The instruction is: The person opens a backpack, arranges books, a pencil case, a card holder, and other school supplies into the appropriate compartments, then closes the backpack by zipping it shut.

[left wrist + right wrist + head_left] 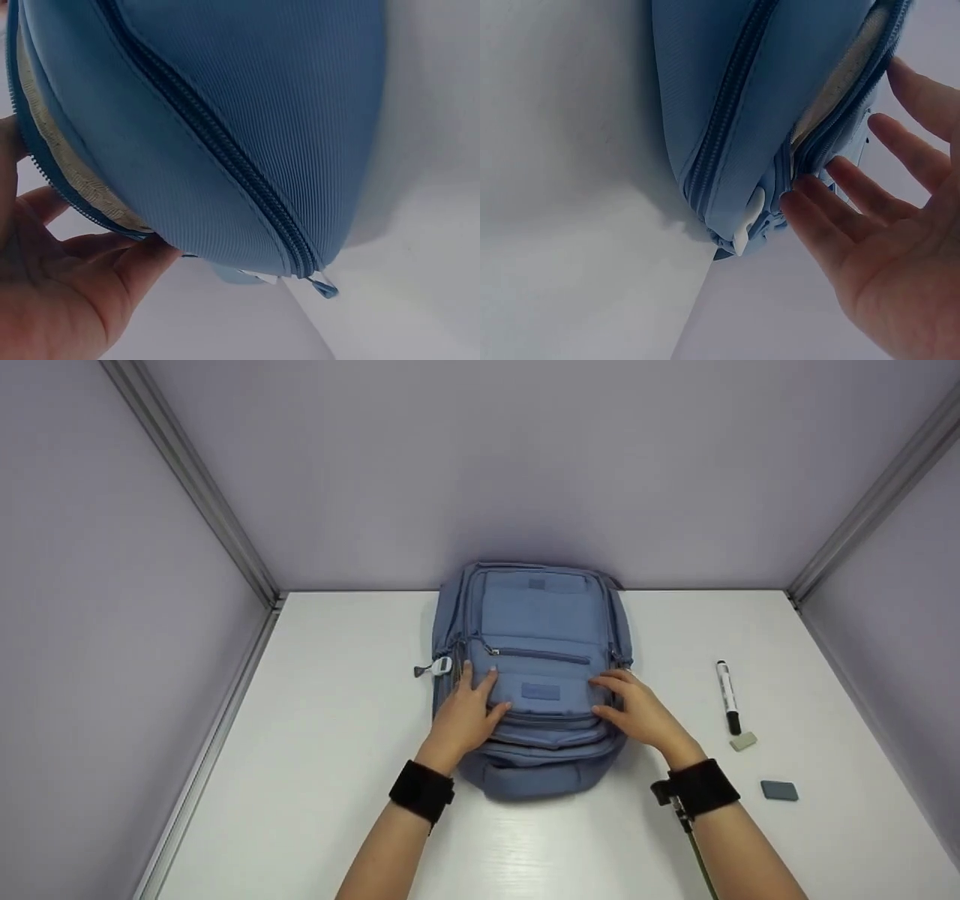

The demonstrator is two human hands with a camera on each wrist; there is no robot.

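A blue backpack (534, 660) lies flat on the white table (330, 780), front pockets up. My left hand (469, 712) rests on the left side of the front pocket with fingers spread and fairly straight. My right hand (634, 709) rests on the pocket's right side, fingers extended. In the left wrist view the left hand (67, 277) touches the bag's edge beside a part-open zipper (67, 180) showing a beige lining. In the right wrist view the right hand's fingertips (799, 206) meet the open zipper seam of the backpack (735, 97).
A black and white marker (727, 696) lies right of the bag, with a small grey eraser (743, 742) and a dark grey block (779, 790) nearer me. A white zipper tag (439, 667) sticks out at the bag's left. Grey walls enclose the table on three sides.
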